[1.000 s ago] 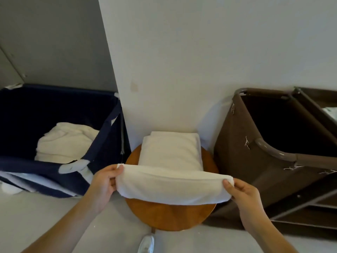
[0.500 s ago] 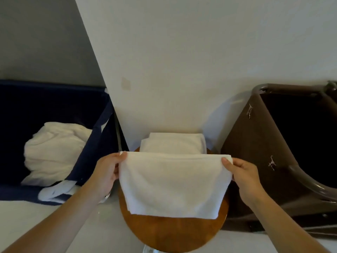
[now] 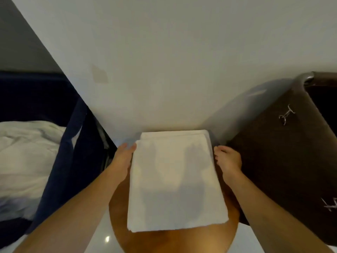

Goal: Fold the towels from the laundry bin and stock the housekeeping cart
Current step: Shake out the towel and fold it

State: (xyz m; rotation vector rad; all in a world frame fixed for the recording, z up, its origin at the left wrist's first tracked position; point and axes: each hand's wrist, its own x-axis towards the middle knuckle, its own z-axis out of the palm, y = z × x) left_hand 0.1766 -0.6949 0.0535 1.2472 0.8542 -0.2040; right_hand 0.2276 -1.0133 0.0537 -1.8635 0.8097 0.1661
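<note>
Your folded white towel [image 3: 176, 181] lies flat at lower centre of the frame, on top of another folded towel [image 3: 173, 133] whose far edge shows just beyond it against the wall [image 3: 164, 52]. Both rest on the round wooden table [image 3: 182, 241], whose bare top shows at the bottom of the frame.

Your left hand [image 3: 124, 157] sits against the top towel's left edge, fingers straight and relaxed, touching the cloth without gripping it. Your right hand [image 3: 228, 160] sits at the right edge with fingers curled; whether it pinches the towel or only touches it cannot be told from this angle. 2 forearms run in from the lower corners.

At left of the frame stands the navy laundry bin [image 3: 73, 152], with 1 mass of crumpled white towels [image 3: 27, 161] inside. At right of the frame stands the brown fabric cart [image 3: 282, 161], just beside the table, with metal clips on its side. The floor [image 3: 98, 241] at the bottom is pale and glossy.
</note>
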